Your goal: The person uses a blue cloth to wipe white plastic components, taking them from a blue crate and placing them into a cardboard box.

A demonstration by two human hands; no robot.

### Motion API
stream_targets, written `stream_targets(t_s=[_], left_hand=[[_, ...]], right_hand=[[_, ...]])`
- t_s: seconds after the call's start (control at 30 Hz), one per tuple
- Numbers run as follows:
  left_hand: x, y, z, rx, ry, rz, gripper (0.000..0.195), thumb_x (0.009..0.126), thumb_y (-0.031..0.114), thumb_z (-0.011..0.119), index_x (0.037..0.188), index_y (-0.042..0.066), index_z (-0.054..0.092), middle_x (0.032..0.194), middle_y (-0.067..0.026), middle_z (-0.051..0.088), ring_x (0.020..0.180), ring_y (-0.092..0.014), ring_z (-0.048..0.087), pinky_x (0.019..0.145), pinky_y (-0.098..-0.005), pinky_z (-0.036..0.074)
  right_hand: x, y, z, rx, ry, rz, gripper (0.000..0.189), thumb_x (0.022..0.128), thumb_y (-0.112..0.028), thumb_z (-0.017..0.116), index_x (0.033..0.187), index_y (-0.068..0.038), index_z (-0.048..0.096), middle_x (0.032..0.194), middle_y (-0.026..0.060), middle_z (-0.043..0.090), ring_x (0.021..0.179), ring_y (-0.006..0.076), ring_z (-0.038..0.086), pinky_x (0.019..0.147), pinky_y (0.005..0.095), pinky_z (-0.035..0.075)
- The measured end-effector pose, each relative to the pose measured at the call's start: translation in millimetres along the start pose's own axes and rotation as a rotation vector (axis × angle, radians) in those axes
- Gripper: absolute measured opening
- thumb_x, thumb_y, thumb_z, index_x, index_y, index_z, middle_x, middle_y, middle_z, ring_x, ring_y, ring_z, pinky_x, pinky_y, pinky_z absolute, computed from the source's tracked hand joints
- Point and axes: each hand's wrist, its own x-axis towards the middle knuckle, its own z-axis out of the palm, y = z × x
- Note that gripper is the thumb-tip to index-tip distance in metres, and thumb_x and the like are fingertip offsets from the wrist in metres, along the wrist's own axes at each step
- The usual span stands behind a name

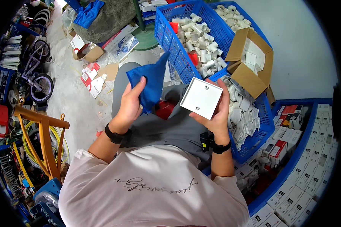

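My left hand (130, 100) grips a blue cloth (151, 82), with the thumb pressed on its face and one corner pointing up. In my right hand (217, 113) is a square white plastic plate (202, 98), held by its edges. Its hollow side faces up, showing a raised rim and two small round screw posts. The cloth and the plate are apart, both above my lap in grey trousers (156, 130). A red thing (164, 110) shows between my legs, partly covered by the cloth; its kind is unclear.
A blue plastic crate (176, 61) holds white pipe fittings (200, 39). An open cardboard box (248, 81) contains white plates. Beside my right arm, another blue crate (251, 146) carries many white plastic pieces (244, 113). Left are a yellow metal frame (45, 136) and a bicycle (39, 73).
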Motion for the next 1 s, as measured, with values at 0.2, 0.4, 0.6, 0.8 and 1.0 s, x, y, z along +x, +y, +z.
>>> stream_targets(t_s=[0.2,0.4,0.6,0.8,1.0], left_hand=[[-5.5,-7.0,8.0,0.076,-0.124,-0.006,0.032,0.094,0.019,0.045,0.119,0.0,0.046,0.112,-0.0094,0.055,0.099,-0.015,0.054,0.088,-0.0291,0.043],[-15.3,-2.4,27.5,0.444,-0.434,0.011,0.034,0.091,0.005,0.042,0.124,0.001,0.045,0.125,-0.0089,0.049,0.117,-0.019,0.043,0.099,-0.0317,0.033],[-16.6,-8.2,24.0,1.079,-0.749,0.355,0.054,0.07,-0.005,0.046,0.123,0.004,0.048,0.13,-0.0094,0.047,0.128,-0.031,0.033,0.108,-0.0513,0.01],[-12.9,-6.9,26.2,1.108,-0.781,0.358,0.053,0.071,-0.004,0.049,0.123,0.004,0.049,0.129,-0.0075,0.048,0.125,-0.03,0.036,0.108,-0.0528,0.007],[-10.9,-1.8,29.8,0.747,-0.746,0.129,0.041,0.081,0.002,0.047,0.122,0.001,0.048,0.126,-0.0087,0.05,0.122,-0.024,0.04,0.109,-0.0444,0.014]], right_hand=[[-1.6,0.7,5.0,0.034,-0.006,0.058,0.109,0.054,-0.009,0.084,0.138,-0.005,0.014,0.131,0.018,0.038,0.116,0.0254,0.046,0.094,0.0364,0.043],[-1.8,2.4,10.9,0.031,0.001,0.078,0.111,0.052,-0.011,0.086,0.138,-0.006,0.015,0.132,0.019,0.037,0.116,0.0259,0.045,0.095,0.0368,0.041],[-1.0,6.6,15.7,-0.14,0.043,-0.002,0.094,0.054,-0.002,0.08,0.13,-0.006,0.024,0.13,0.0159,0.039,0.115,0.0252,0.046,0.093,0.0364,0.042],[-3.2,4.9,22.5,-0.252,-0.049,-0.057,0.094,0.053,-0.003,0.082,0.129,-0.007,0.026,0.126,0.0162,0.042,0.111,0.0269,0.05,0.091,0.0365,0.044],[-4.8,8.3,16.8,-0.179,0.038,-0.043,0.095,0.053,-0.006,0.083,0.129,-0.006,0.025,0.127,0.0177,0.04,0.113,0.0273,0.048,0.092,0.0375,0.044]])
